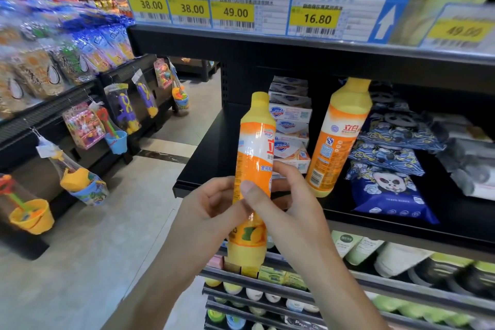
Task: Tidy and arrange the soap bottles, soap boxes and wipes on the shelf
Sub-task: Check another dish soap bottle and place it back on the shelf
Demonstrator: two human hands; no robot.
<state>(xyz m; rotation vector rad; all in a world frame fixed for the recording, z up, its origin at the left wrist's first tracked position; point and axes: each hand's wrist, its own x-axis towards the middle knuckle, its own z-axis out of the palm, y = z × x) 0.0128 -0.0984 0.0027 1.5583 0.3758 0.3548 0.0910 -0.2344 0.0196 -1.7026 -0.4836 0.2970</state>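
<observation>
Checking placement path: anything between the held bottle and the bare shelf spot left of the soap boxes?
Nothing visible. Both hands hold the bottle in front of the shelf; the bare spot lies left of the soap boxes, well clear of the second bottle.

Bright, even indoor light; shadows soft. Interior under the upper shelf (308,45) dim, black surfaces swallow detail. Wide-angle bending evident toward frame edges. Right-edge price tag (462,31) and left snack packets (34,72) smeared, out of focus; centre tags legible.
</observation>
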